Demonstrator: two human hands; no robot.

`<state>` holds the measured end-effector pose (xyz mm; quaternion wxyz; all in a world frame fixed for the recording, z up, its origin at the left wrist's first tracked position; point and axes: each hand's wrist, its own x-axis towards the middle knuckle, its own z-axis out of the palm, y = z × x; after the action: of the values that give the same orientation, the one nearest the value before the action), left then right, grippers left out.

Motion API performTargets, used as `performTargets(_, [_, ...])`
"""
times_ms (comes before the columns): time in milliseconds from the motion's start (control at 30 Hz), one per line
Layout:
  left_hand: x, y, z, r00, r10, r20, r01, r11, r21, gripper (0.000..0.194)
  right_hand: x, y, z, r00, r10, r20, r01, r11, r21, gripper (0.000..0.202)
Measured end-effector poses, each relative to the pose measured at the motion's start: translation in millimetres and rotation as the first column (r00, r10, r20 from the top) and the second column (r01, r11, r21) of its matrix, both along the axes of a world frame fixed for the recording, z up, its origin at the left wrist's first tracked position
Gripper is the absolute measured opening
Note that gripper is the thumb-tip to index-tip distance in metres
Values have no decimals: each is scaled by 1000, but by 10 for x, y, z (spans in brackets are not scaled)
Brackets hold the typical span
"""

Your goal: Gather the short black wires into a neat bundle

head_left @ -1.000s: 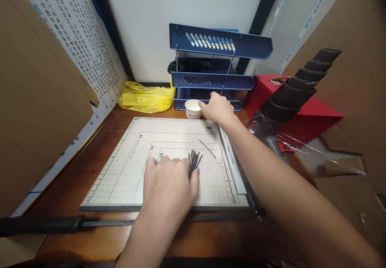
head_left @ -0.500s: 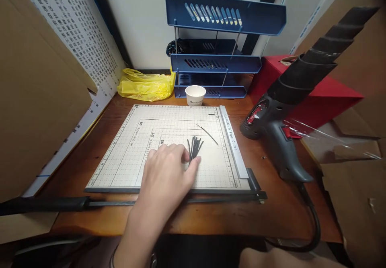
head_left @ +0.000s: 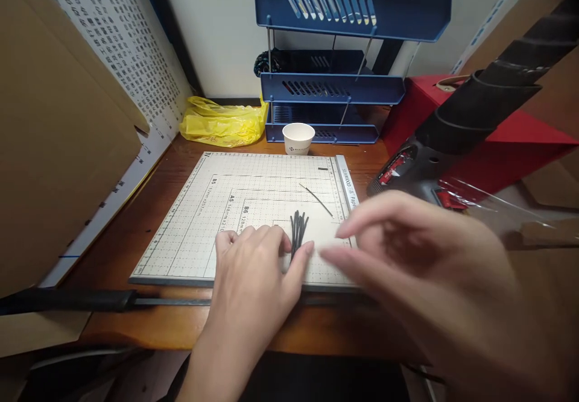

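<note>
Here, at lower centre of the frame, our left hand [head_left: 253,263] grasps a bundle of black strands [head_left: 298,228] over the cutter board [head_left: 190,233]; our blurred right hand [head_left: 425,257], lower right, gapes unfilled. We judge the strands light, bendable, apt to splay, best pinched together mid-length.

Desk [head_left: 149,326], one, brown polished wood. Directly upon it:
- Paper cutter [head_left: 190,221], one, pale gridded board, flat at centre; lever [head_left: 172,301] with black handle along its near side.
- Paper cup [head_left: 298,140], one, white, upright, just behind the board.
- Plastic bag [head_left: 221,123], one, yellow, crumpled, back left.
- Tray rack [head_left: 366,91], one, blue, three tiers, behind the cup.
- Box [head_left: 497,164], one, red, back right.
- Heat gun [head_left: 470,119], one, black and grey, right side, nozzle tilted up before the box.
- Scrap [head_left: 148,231], one, dark, tiny, left of the board.
</note>
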<state>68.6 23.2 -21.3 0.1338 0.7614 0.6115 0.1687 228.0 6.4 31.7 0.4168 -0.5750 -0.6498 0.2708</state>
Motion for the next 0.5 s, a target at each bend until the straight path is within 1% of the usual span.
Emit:
performTargets(67, [-67, -2, -3, 1000, -12, 21, 12, 1000, 4, 34, 48, 241, 34, 988, -46, 148, 47, 999, -4, 18])
performTargets(100, [-110, -1, -4, 999, -29, 39, 30, 1000, -6, 33, 71, 354, 21, 966, -71, 247, 76, 997, -8, 19])
performTargets(167, [-203, 1, -10, 994, -83, 72, 85, 996, -35, 34, 100, 539, -43, 903, -75, 422, 99, 994, -35, 18])
performTargets(233, [-284, 5, -25, 984, -154, 93, 160, 985, -66, 37, 102, 654, -119, 856, 20, 516, 39, 994, -104, 15])
performTargets(333, [-348, 17, -68, 967, -232, 108, 242, 967, -84, 43, 74, 709, -202, 815, 168, 555, -67, 978, -198, 19])
performTargets(433, [-342, 34, -102, 968, -232, 99, 239, 969, -64, 41, 58, 699, -245, 826, 218, 519, -97, 963, -251, 15])
performTargets(500, [-318, 43, -100, 970, -221, 103, 228, 972, -59, 42, 66, 689, -263, 841, 243, 484, -124, 956, -265, 14])
